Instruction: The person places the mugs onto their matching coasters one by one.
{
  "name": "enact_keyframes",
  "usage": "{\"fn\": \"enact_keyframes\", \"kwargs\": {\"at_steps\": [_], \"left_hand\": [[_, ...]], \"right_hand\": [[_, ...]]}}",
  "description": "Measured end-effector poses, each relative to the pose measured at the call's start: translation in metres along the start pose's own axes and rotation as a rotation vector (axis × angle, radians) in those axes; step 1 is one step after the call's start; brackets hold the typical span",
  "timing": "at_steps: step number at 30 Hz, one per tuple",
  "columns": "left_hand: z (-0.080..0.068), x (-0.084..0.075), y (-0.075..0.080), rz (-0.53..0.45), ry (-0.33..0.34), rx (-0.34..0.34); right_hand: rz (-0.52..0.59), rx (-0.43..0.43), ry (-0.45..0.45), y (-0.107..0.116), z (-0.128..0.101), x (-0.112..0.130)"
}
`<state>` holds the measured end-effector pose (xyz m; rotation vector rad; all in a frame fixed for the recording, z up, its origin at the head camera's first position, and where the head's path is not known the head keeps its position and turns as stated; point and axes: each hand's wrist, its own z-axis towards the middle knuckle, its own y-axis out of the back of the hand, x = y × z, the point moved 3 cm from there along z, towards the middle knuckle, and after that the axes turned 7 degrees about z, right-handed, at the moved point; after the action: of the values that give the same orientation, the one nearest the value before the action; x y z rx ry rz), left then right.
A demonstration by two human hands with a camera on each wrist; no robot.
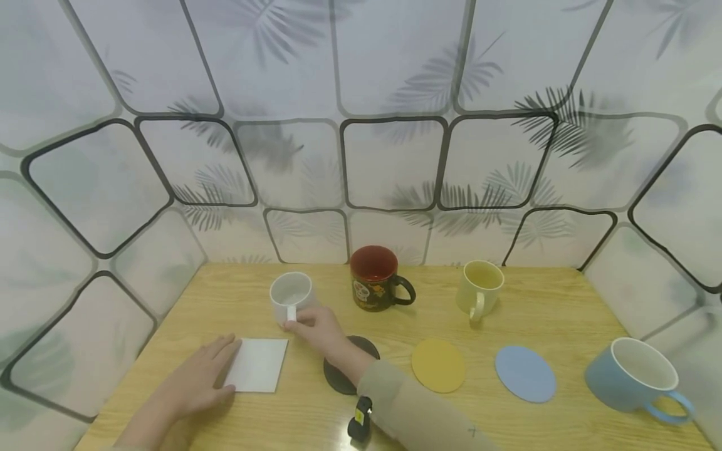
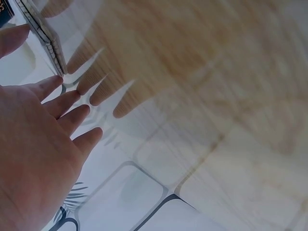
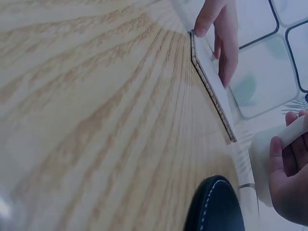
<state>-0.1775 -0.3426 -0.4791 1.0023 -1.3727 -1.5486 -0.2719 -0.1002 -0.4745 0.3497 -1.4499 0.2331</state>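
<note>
A white mug (image 1: 291, 294) stands on the wooden table (image 1: 564, 313) left of centre. My right hand (image 1: 313, 325) pinches its handle (image 3: 294, 133) from the near side. Just in front lies a white square coaster (image 1: 256, 365), and my left hand (image 1: 194, 379) rests flat on its left edge with fingers straight. In the right wrist view the coaster (image 3: 211, 86) shows edge-on with left fingers (image 3: 226, 33) on it. A black round coaster (image 1: 338, 376) lies partly under my right forearm.
A dark red mug (image 1: 375, 277) and a pale yellow mug (image 1: 479, 288) stand at the back. A yellow coaster (image 1: 438, 365) and a blue coaster (image 1: 526, 373) lie in front. A blue mug (image 1: 634, 374) sits at the right edge. Patterned walls (image 1: 361, 125) enclose the table.
</note>
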Motion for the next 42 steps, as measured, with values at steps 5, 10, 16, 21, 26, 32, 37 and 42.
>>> {"fn": "enact_keyframes", "kwargs": {"at_steps": [5,10,16,21,26,32,37,42], "left_hand": [[0.000,0.000,0.000,0.001,0.006,0.006],[0.001,0.001,0.000,0.002,-0.002,-0.007],[0.001,0.002,-0.002,0.011,-0.009,-0.015],[0.001,0.002,-0.002,0.007,-0.008,-0.018],[0.001,0.002,-0.002,0.005,-0.009,-0.021],[0.001,0.002,-0.002,0.010,-0.011,-0.026],[0.001,0.001,-0.002,0.015,-0.013,-0.033],[-0.001,0.001,-0.003,0.010,-0.007,-0.032]], "right_hand": [[-0.004,0.006,0.009,-0.002,-0.003,0.007],[0.033,0.012,0.011,-0.006,-0.005,0.009],[0.057,-0.014,0.002,-0.013,-0.010,0.010],[0.060,-0.026,0.012,-0.018,-0.016,0.014],[0.064,-0.006,0.022,-0.025,-0.024,0.016],[0.107,0.009,0.001,-0.033,-0.034,0.015],[0.103,0.017,-0.012,-0.037,-0.041,0.019],[0.111,0.004,-0.016,-0.042,-0.047,0.022]]}}
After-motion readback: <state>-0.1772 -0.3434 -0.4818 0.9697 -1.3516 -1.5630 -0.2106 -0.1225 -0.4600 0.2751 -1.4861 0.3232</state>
